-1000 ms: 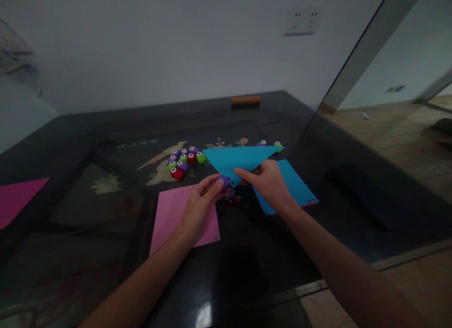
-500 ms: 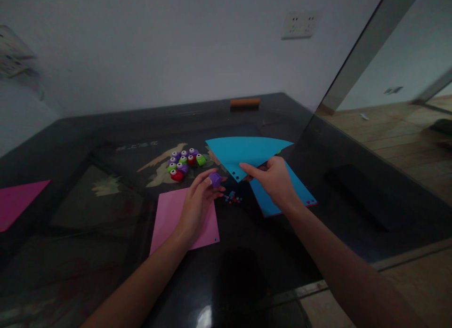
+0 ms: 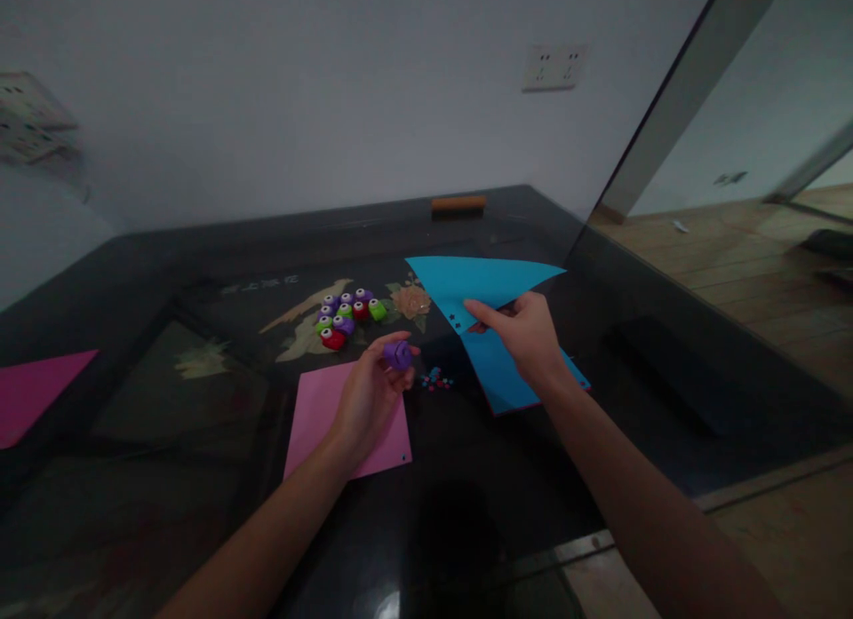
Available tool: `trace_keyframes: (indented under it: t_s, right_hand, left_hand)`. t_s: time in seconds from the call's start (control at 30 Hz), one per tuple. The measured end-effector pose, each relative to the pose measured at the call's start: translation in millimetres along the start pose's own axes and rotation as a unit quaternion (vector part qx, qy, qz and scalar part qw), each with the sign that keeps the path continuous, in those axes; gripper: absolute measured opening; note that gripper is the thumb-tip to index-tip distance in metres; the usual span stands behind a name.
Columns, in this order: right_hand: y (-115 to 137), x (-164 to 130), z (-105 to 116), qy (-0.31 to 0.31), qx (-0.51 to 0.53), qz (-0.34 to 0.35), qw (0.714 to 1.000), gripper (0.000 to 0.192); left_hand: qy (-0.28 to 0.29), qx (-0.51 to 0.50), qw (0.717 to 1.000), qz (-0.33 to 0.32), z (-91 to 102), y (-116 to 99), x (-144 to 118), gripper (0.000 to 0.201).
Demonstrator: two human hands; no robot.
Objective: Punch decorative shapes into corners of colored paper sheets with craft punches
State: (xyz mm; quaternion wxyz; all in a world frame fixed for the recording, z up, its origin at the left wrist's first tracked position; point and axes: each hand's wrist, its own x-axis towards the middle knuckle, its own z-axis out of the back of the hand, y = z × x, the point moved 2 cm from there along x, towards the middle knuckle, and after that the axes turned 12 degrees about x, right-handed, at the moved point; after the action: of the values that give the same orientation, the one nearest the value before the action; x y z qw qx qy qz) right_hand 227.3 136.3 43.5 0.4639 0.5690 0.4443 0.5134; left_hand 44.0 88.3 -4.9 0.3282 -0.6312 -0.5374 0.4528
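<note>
My left hand holds a small purple craft punch between thumb and fingers, above a light pink paper sheet. A blue paper sheet is pinched at its near corner by my right hand, raised and curving; small star-shaped holes show near that corner. Under it lies a stack of blue paper with a red edge showing below. Tiny blue and red paper bits lie scattered between the two hands. Several more punches in purple, green and red, with eye-like tops, stand grouped beyond my left hand.
The dark glossy table has printed flowers on it. A magenta sheet lies at the far left, a brown roll at the back, and a dark flat object at the right. Behind is a wall with a socket.
My right hand has moved the blue sheet slightly right, off the printed flower. My left hand has lowered a little and turned the purple punch, so its slot now shows.
</note>
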Motion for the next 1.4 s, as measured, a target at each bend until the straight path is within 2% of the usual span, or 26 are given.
trace_keyframes:
  t_s: [0.27,0.37,0.6,0.7,0.87,1.1,1.4]
  right_hand:
    - [2,3,5,-0.018,-0.003,-0.005,1.0,0.021]
    - [2,5,9,-0.021,0.006,0.0,1.0,0.022]
    - [-1,14,23,-0.05,0.044,0.017,0.998,0.026]
    - [-3,19,30,-0.075,0.08,0.04,0.993,0.027]
    - [-8,26,38,-0.11,0.15,0.072,0.98,0.027]
    - [-10,28,43,-0.117,0.171,0.086,0.975,0.029]
    - [-10,30,44,-0.11,0.195,0.093,0.97,0.028]
  left_hand:
    - [0.003,-0.022,1.0,0.018,-0.5,0,1,0.018]
    - [-0.006,-0.005,1.0,0.001,-2.4,-1,-1,0.02]
    - [0.017,0.128,0.991,-0.028,-8.2,2,-5,0.032]
    - [0.021,0.22,0.974,-0.051,-9.4,1,-6,0.032]
    - [-0.013,0.324,0.941,-0.101,-8.9,-8,-4,0.034]
    - [-0.019,0.365,0.923,-0.12,-7.3,-13,12,0.039]
    - [0.014,0.411,0.894,-0.178,-30.2,-20,55,0.046]
